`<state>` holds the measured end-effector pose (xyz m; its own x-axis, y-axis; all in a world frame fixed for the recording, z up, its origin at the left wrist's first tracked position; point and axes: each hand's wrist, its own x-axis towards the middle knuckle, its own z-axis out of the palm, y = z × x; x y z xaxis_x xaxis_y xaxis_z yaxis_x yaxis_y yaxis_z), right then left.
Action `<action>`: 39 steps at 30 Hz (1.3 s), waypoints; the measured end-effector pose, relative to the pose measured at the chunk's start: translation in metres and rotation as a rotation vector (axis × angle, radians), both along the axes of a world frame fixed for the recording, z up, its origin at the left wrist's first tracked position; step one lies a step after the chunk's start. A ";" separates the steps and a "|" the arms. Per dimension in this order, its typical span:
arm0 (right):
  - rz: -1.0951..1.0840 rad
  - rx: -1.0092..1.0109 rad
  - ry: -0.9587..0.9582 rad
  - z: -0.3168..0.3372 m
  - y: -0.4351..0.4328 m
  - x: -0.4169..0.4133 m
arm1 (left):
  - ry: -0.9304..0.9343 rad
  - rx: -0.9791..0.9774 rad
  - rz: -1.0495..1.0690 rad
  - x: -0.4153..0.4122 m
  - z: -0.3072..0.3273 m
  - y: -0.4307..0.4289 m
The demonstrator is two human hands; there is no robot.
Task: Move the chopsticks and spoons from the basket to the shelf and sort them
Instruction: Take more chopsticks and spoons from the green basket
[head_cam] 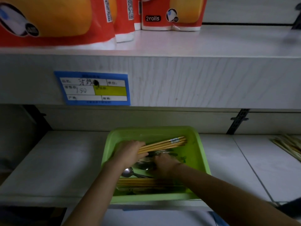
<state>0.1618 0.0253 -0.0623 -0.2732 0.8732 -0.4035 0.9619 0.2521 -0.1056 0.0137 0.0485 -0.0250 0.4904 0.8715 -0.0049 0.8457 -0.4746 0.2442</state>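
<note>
A green plastic basket (197,144) stands on the lower white shelf (65,160). My left hand (128,152) is inside it and grips a bundle of yellow wooden chopsticks (167,143) that point up to the right. My right hand (164,165) reaches down among the metal spoons (130,172) in the middle of the basket; whether it holds one is hidden. More chopsticks (146,182) lie along the basket's near side.
A pile of chopsticks (288,145) lies on the shelf at the far right. The upper shelf (195,70) overhangs, bearing red paper-roll packs (171,13) and a blue price label (92,88). A black bracket (237,121) stands at the back wall.
</note>
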 end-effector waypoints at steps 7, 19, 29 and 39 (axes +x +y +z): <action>-0.006 -0.005 0.028 -0.003 -0.003 -0.016 | 0.009 0.004 0.002 0.000 -0.001 0.002; 0.283 0.032 -0.167 0.005 -0.003 -0.029 | 0.066 0.008 -0.025 0.000 0.000 0.010; 0.356 0.109 -0.127 0.005 -0.003 -0.005 | -0.034 0.042 -0.029 -0.004 -0.003 0.015; 0.065 0.119 -0.053 0.054 -0.009 0.028 | -0.084 0.072 -0.015 -0.009 0.014 0.026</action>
